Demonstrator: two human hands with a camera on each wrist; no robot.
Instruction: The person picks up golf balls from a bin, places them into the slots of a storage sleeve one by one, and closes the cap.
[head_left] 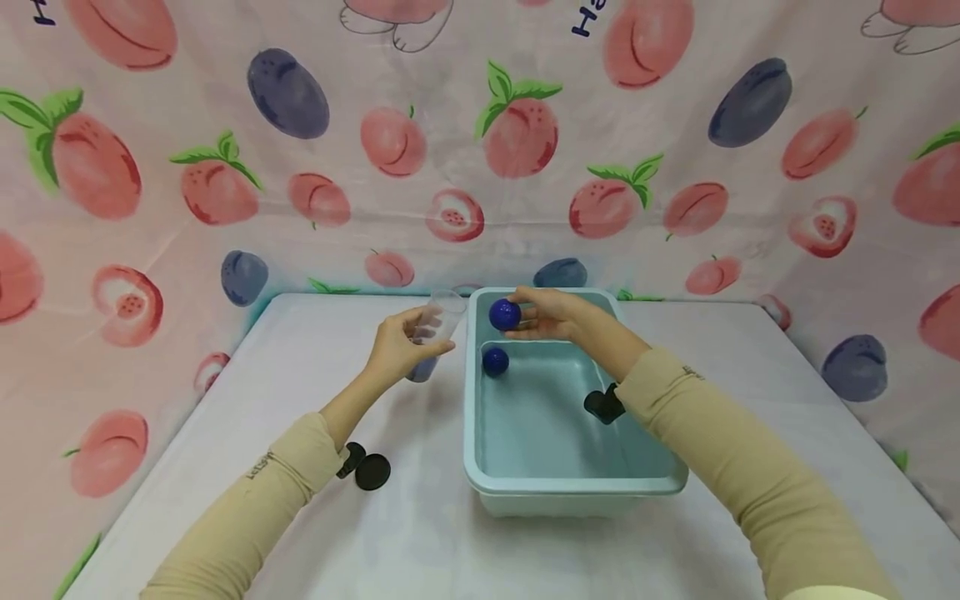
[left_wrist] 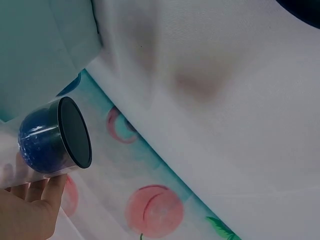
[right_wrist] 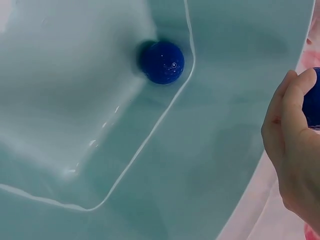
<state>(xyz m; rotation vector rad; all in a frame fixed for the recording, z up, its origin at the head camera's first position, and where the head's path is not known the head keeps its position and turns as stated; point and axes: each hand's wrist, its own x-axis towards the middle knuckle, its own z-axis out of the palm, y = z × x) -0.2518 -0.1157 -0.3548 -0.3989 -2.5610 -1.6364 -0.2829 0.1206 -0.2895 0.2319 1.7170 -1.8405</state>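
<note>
My left hand holds a clear plastic tube, tilted, left of a light blue basin. In the left wrist view, a dark blue ball sits inside that tube against a black cap closing one end. Over the basin's far left corner, my right hand pinches another blue ball between thumb and fingers. This ball is close to the tube's upper end but apart from it. Inside the basin, a further blue ball rests near the left wall.
A black round lid lies on the white table near my left sleeve. Fruit-patterned cloth hangs behind the table and at its sides. The basin's raised rim stands between my two hands.
</note>
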